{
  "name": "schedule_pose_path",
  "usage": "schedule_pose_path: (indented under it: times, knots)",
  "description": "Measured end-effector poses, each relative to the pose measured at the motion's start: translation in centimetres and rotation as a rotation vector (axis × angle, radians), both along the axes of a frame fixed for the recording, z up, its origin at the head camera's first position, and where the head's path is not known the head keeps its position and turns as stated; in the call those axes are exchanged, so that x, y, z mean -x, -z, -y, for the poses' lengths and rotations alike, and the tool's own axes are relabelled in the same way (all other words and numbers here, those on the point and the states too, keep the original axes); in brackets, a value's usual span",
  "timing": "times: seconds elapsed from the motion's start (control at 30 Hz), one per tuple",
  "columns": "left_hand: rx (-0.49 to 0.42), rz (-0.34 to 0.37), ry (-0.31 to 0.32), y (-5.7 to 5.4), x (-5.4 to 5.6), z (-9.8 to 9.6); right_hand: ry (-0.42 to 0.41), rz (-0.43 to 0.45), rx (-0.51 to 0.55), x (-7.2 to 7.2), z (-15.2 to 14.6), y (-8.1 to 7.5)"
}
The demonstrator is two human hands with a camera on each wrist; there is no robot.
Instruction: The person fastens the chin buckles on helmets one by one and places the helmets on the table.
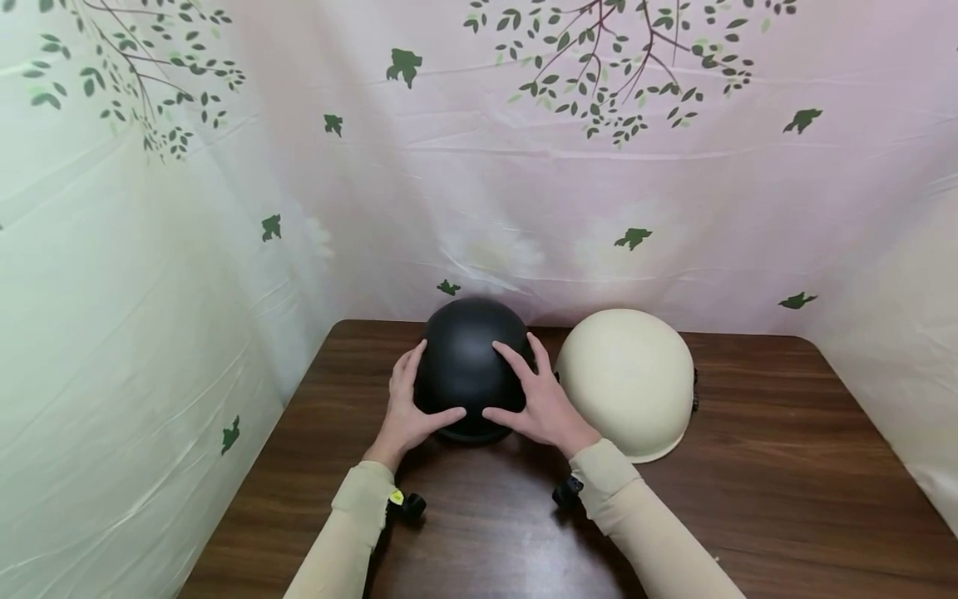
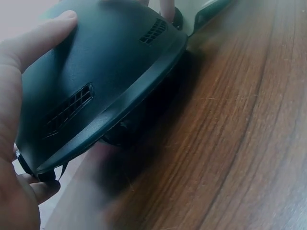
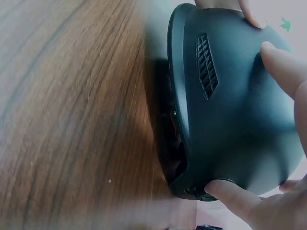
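Observation:
A smooth black helmet point(image 1: 467, 358), dome up, is at the back of the table, held between both hands. My left hand point(image 1: 407, 416) grips its left side, thumb across the near face; in the left wrist view some fingers point(image 2: 45, 190) reach below the rim. On the other side my right hand point(image 1: 542, 403) holds the shell with spread, bent fingers, its thumb close to the left one. Mesh-like vents point(image 3: 206, 66) mark the shell near the rim. Dark shadow shows beneath the near rim in both wrist views. The helmet's inside is mostly hidden.
A cream helmet point(image 1: 627, 378) stands dome up just right of the black one, close to my right wrist, with a black fitting point(image 1: 695, 391) on its side. Both are on a dark wood table point(image 1: 786, 466). A leaf-patterned curtain point(image 1: 524, 208) hangs behind the table.

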State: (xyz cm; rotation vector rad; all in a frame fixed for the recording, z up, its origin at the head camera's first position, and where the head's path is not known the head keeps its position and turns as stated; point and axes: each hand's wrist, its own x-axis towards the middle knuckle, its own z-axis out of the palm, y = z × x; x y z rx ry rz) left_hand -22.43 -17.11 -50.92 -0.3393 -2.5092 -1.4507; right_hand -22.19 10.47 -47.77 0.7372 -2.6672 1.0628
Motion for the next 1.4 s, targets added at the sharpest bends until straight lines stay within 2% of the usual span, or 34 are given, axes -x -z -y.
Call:
schedule_pose_path:
  times: [0.2,0.4,0.67,1.03,1.2,1.4]
  knots:
    - [0.061,-0.013,-0.023,-0.9,-0.1,0.1,0.01,0.025,0.019,0.0,0.0,0.1]
    - [0.067,-0.041,-0.027,-1.7,-0.1,-0.2,0.031,0.059,0.065,0.1,-0.1,0.3]
    - [0.108,-0.113,-0.036,-2.7,-0.1,-0.2,0.051,0.113,0.168,0.1,0.0,0.5]
    - [0.151,-0.19,-0.043,-3.8,-0.5,-0.2,0.071,0.122,0.204,-0.3,0.5,0.6]
    - [0.182,-0.232,-0.04,-4.8,-0.5,-0.4,0.07,0.123,0.268,-0.3,0.6,0.7]
    - [0.239,-0.29,-0.041,-5.3,-0.5,-0.5,0.052,0.164,0.352,-0.5,0.7,1.1]
